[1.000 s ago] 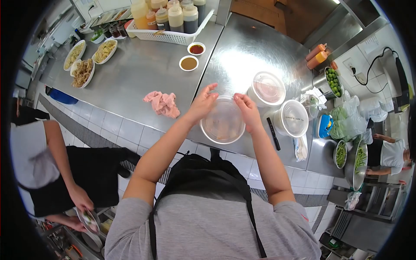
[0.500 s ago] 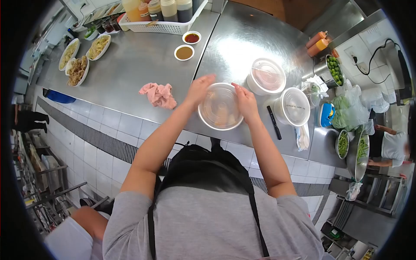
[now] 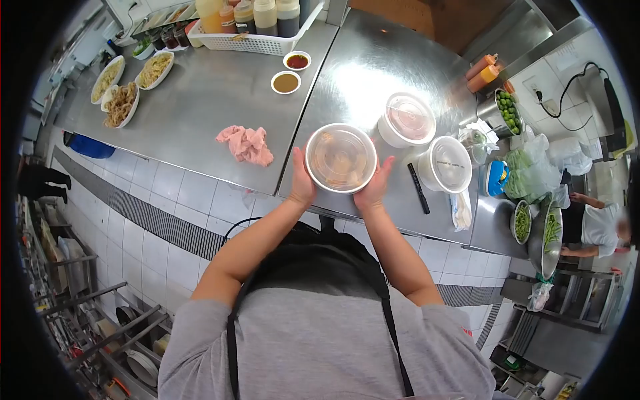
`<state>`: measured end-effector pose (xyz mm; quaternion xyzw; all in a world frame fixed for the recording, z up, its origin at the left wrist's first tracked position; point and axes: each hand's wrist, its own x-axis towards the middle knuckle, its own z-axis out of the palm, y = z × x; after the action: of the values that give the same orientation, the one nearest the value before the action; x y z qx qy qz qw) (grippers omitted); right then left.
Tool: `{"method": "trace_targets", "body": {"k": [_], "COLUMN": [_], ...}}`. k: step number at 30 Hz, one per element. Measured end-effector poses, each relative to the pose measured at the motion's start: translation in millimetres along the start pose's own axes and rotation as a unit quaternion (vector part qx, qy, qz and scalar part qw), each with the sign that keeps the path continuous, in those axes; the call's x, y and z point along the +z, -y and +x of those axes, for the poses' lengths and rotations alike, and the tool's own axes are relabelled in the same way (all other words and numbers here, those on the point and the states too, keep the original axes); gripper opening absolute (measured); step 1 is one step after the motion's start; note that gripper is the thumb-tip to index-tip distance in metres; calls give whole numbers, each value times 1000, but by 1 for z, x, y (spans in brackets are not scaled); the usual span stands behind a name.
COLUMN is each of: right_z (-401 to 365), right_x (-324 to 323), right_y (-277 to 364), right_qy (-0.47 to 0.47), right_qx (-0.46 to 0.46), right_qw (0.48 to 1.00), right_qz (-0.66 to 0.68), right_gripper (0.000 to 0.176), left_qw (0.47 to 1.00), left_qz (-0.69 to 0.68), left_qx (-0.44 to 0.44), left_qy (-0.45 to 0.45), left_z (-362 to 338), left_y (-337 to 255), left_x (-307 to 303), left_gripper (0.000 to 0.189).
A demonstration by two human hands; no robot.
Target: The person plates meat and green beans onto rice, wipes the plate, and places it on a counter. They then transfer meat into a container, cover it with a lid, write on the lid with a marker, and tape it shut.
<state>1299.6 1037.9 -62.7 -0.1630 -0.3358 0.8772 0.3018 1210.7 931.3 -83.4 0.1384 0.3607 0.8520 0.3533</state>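
Observation:
A round lidded container (image 3: 341, 159) with a clear top sits at the steel table's front edge, food showing dimly through the lid. My left hand (image 3: 303, 179) is against its left side and my right hand (image 3: 374, 186) against its lower right side, both holding it with palms turned inward. To the right are two more lidded containers, one with pinkish contents (image 3: 408, 119) and one with writing on its lid (image 3: 447, 163). A black marker (image 3: 419, 189) lies between my right hand and the written lid. Left of my hands is a crumpled pink cloth (image 3: 246, 145).
Two sauce cups (image 3: 286, 82) stand below a white basket of bottles (image 3: 247, 43). Bowls of food (image 3: 121, 105) are at the left. A pot of green limes (image 3: 508, 112), plastic bags (image 3: 533, 167) and a steel bowl (image 3: 546, 241) are at the right. A person (image 3: 597, 223) stands far right.
Both hands have moved from the lid's upper edges down to the container's sides. The container's lid is now uncovered by fingers. The person at the lower left is no longer visible.

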Motion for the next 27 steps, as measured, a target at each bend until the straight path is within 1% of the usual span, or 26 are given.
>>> {"method": "trace_targets", "body": {"k": [4,5,6,7,8,9,10,12,13,14,15,16,17,18,19,20,21,22,23,24,25,26,27], "right_z": [-2,-3,-4,-12,-25,-40,-51,-60,-65,-65,-63,-63,-66,-68,-69,-73,-78,-84,-90,-94,-96,-98,-96], "right_x": [-6,-8,-10,-17,-28,-42,-55,-81,-89,-93,-96,-102,-109,-112,-102,-83,-62,-38,-9,15,32,46,54], "right_y": [0,1,3,13,30,51,71,85,87,90,93,94,95,98,103,107,109,106,101,94,87,79,76], "right_qy": [11,-36,-84,-86,-83,-85,-80,-140,-127,-142,-156,-138,-107,-73,-51,-97,-140,-131,-32,64,122,106,131], "right_qx": [4,-27,-55,-123,-183,-180,-172,-251,-251,-169,-89,-100,-117,-130,-138,-67,24,34,39,41,33,27,37], "right_qw": [1000,998,992,952,871,765,628,428,426,402,372,364,379,394,387,629,816,812,898,954,942,936,944], "right_qz": [-18,-45,-72,-266,-448,-613,-755,-857,-860,-889,-911,-916,-912,-907,-910,-768,-561,-567,-438,-291,-311,-334,-301], "right_gripper": [76,71,67,59,52,43,33,25,25,24,23,23,18,13,13,8,6,6,10,14,13,14,16], "left_qw": [1000,998,986,959,942,922,921,969,968,948,913,898,879,863,842,828,810,815,782,741,742,724,698], "left_qz": [11,65,132,199,239,279,276,183,178,290,397,427,456,496,534,543,552,550,576,598,597,634,665], "left_qx": [-16,11,59,107,133,158,160,94,96,79,60,100,137,95,53,85,113,108,184,259,259,183,108], "left_qy": [6,0,-86,-172,-194,-218,-225,-134,-146,-108,-71,-49,-30,13,57,109,163,150,153,159,157,201,242], "left_z": [4,15,14,13,7,-1,-8,-30,-40,-46,-52,-60,-70,-81,-89,-96,-102,-104,-103,-104,-105,-104,-102], "left_y": [-17,-4,-8,-14,-29,-46,-57,-71,-70,-71,-75,-75,-78,-77,-77,-82,-83,-77,-72,-70,-70,-71,-74], "left_x": [11,-11,-11,-13,-17,-24,-39,-63,-65,-61,-49,-31,-4,10,23,39,52,62,73,78,79,81,83], "left_gripper": [65,66,63,62,52,44,44,26,26,23,21,16,16,19,23,28,34,34,32,31,31,29,30]}}
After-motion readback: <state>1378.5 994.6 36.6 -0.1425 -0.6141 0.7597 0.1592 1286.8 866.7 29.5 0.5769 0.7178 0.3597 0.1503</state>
